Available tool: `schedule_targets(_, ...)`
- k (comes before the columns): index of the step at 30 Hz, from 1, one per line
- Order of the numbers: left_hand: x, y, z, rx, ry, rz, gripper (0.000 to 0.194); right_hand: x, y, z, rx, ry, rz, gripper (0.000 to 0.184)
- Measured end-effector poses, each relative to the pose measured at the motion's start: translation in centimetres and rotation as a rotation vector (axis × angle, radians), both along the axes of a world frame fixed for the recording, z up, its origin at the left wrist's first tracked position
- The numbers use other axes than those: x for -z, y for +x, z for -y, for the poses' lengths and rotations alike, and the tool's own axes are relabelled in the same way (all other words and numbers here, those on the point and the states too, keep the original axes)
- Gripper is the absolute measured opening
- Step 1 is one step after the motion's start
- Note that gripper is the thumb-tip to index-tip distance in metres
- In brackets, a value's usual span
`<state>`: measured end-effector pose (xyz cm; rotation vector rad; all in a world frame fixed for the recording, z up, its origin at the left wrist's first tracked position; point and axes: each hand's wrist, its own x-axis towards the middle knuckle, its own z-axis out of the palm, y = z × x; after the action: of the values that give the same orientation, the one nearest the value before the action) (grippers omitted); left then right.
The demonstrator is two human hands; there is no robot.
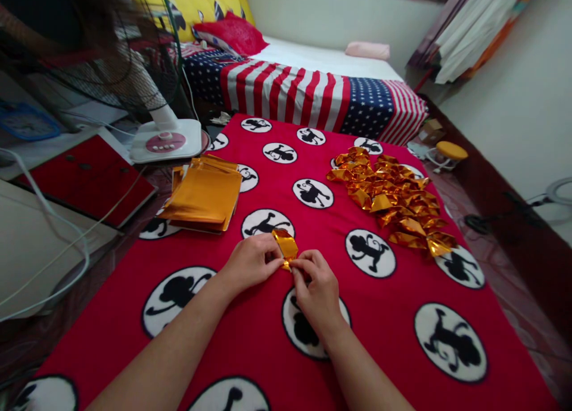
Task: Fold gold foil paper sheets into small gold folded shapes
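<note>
Between my two hands a small piece of gold foil paper (286, 245) is partly folded, its upper end flaring above my fingers. The fingers of my left hand (255, 260) pinch its left side. From the right, my right hand (315, 286) grips the lower right edge between thumb and fingers. Both hands rest low over the red cloth (384, 315) with black monkey figures in white circles. To the left lies a stack of flat gold foil sheets (203, 193). Several folded gold foil pieces (388, 190) sit in rows at the right.
A white-based standing fan (167, 140) is behind the paper stack at the left. Beyond the far edge stands a bed with a stars-and-stripes cover (286, 92). A yellow-topped stool (451, 150) and a cardboard box (431, 131) are on the floor at the right.
</note>
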<state>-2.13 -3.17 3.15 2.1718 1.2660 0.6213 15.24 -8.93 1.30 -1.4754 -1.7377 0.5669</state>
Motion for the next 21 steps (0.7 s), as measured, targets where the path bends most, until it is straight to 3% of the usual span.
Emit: schedule_targets(21, -0.30, 0.38, -0.13, -0.048, -0.029, -0.034, 0.009, -0.24, -0.05, 0.02, -0.012, 0.000, 0.007, 0.017)
